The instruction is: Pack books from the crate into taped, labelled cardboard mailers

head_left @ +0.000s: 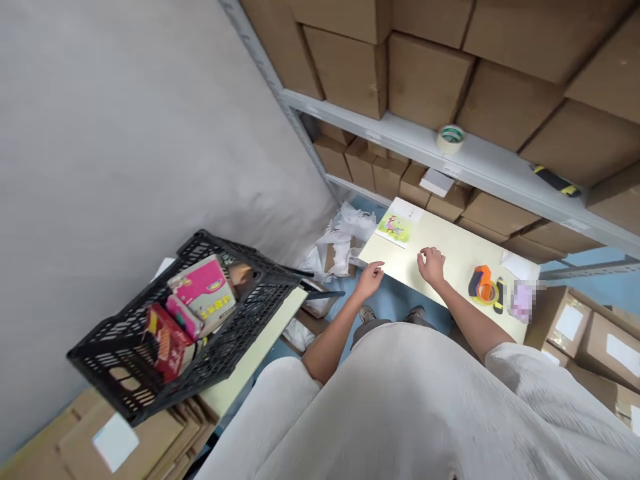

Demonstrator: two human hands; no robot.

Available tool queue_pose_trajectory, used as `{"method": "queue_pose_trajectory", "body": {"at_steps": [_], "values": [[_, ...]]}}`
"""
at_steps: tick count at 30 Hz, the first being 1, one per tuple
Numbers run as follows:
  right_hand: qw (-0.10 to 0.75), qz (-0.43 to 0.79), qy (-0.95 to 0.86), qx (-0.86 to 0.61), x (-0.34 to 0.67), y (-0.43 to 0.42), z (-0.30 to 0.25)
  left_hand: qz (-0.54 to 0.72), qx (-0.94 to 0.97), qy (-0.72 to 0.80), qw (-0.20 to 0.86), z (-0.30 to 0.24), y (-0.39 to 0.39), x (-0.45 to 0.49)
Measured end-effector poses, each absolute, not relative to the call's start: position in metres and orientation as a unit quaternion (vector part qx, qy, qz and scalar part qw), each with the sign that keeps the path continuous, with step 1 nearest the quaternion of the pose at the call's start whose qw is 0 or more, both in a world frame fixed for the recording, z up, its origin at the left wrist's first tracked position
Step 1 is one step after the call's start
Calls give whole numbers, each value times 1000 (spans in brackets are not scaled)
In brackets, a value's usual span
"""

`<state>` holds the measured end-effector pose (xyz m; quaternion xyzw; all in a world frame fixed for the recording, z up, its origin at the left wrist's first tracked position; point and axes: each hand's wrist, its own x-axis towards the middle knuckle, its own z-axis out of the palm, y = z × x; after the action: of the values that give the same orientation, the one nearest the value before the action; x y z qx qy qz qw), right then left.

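Note:
My left hand (371, 277) rests at the near left corner of a pale yellow table (450, 240), fingers loosely apart and holding nothing. My right hand (431, 264) lies on the tabletop a little to the right, fingers curled down with the tips on the surface, nothing visible in it. A small green picture card (395, 229) lies on the table beyond both hands. An orange tape dispenser (483, 285) sits to the right of my right hand.
A black plastic crate (125, 360) with pink and red packets stands on a second table at left. Crumpled white paper (345, 233) lies on the blue floor. Shelves of cardboard boxes (430, 80) carry a tape roll (451, 138). More boxes (595, 340) stand at right.

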<state>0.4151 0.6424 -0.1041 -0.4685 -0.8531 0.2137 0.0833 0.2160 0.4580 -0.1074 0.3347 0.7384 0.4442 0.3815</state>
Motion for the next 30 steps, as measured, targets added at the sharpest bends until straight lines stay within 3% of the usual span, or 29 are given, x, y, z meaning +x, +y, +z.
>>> {"method": "queue_pose_trajectory", "body": {"at_steps": [11,20,30], "values": [[9,230,-914,-333,261,568,-105,478,215,777,350,-139,363,115],[-54,261,-935,-233,168,606,-119,499,139,790,329,-166,371,65],[-202,287,-923,-158,58,659,-212,484,9,809,334,-235,395,36]]}}
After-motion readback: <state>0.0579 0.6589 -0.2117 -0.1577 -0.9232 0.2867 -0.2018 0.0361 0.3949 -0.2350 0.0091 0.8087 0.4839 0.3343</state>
